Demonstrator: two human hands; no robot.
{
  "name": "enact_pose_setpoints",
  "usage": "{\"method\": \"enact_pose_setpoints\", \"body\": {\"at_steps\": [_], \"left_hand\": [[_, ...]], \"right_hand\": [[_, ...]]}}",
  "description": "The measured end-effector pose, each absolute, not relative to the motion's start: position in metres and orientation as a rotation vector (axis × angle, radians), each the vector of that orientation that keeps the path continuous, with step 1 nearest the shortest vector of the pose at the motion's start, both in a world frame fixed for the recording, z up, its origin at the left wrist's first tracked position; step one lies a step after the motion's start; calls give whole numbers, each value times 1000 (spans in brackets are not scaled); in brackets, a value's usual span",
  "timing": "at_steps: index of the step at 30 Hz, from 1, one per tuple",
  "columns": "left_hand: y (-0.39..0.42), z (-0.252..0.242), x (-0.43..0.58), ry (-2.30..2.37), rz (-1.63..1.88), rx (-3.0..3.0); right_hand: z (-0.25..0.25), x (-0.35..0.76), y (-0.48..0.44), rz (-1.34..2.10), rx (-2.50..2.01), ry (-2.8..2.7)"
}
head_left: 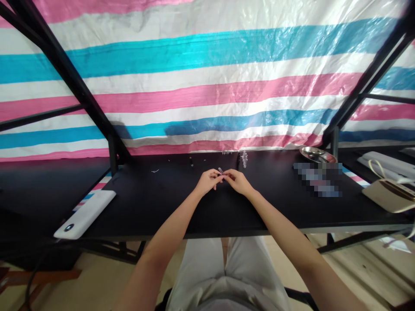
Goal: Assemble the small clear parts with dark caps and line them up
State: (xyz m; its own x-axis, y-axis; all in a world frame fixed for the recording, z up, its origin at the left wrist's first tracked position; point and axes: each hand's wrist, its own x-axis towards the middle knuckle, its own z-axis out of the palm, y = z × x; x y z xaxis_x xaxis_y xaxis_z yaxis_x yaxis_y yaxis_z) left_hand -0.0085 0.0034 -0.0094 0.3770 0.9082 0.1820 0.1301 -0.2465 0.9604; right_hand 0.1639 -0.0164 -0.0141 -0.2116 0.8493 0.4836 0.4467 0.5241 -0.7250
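A flat white power bank [84, 214] lies at the far left, bridging the gap between two black tabletops. On the black table [155, 203] in front of the person, a few tiny white scraps [154, 171] sit near the back edge, with a small dark piece [191, 162] just to their right.

At the table's middle the left hand [207, 181] and right hand [238, 180] meet, fingertips touching. Both are curled nearly closed, pinching one small pale piece [221, 171] between them just above the tabletop. It is too small to tell what it is.

Just behind the right hand stands a small white clump [244, 158] beside a short dark upright part. Farther right a round metal dish [316, 154] rests at the table's back corner. A white power strip [385, 163] lies on the next table.
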Motion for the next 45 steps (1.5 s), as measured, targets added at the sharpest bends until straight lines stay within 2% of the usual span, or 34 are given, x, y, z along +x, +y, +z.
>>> {"method": "enact_pose_setpoints", "body": {"at_steps": [5,27,31,37,45], "left_hand": [[1,-3,-8,947,1005,1640],[-4,3,-6,915,984,1636],[-4,1,-6,922,1037,1620],[-3,1,-6,967,1071,1672],[-4,-2,-5,1018,1018,1704]], "right_hand": [[-14,164,-17,656,-1080,-1868],[-15,164,-18,718,-1078,-1975],[-15,167,-16,559,-1156,-1992],[-7,194,-11,149,-1575,-1836],[-11,226,-2,76,-1803,-1628]]}}
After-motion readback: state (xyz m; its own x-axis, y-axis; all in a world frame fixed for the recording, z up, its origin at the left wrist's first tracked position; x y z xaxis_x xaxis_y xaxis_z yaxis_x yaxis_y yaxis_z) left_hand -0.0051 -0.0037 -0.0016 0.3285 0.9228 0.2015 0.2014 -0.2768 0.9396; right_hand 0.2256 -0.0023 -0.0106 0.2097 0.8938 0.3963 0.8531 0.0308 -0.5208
